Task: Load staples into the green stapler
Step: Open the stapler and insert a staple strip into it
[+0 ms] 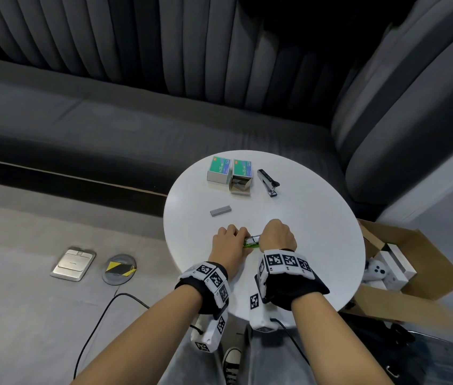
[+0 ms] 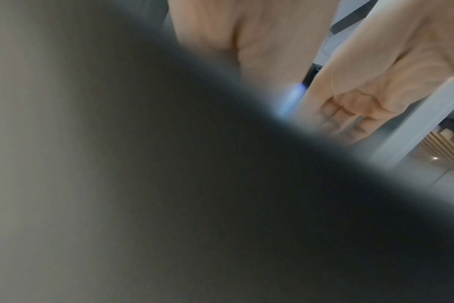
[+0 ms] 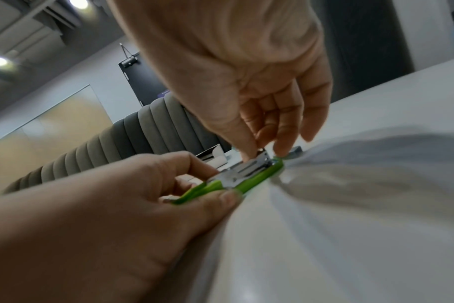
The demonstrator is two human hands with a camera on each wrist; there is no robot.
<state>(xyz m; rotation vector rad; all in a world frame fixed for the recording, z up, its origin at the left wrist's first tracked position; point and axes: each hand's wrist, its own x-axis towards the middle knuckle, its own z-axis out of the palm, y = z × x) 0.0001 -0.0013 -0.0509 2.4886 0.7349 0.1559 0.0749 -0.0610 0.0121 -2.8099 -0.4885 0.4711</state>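
The green stapler (image 1: pixel 251 242) lies on the white round table (image 1: pixel 311 218) near its front edge, between my two hands. My left hand (image 1: pixel 240 234) pinches its green body (image 3: pixel 262 176) between thumb and fingers. My right hand (image 1: pixel 268 237) comes down on the other end, and its fingertips (image 3: pixel 249 155) pinch the silver metal magazine (image 3: pixel 240 170). A loose grey strip of staples (image 1: pixel 220 210) lies on the table beyond my left hand, held by neither hand. The left wrist view is mostly dark blur and shows no stapler.
Two green staple boxes (image 1: pixel 219 168) (image 1: pixel 243 175) stand at the table's far side, the right one open. A black and silver stapler (image 1: pixel 268 182) lies beside them. An open cardboard box (image 1: pixel 420 262) sits on the floor to the right, and a grey sofa (image 1: pixel 108 120) runs behind.
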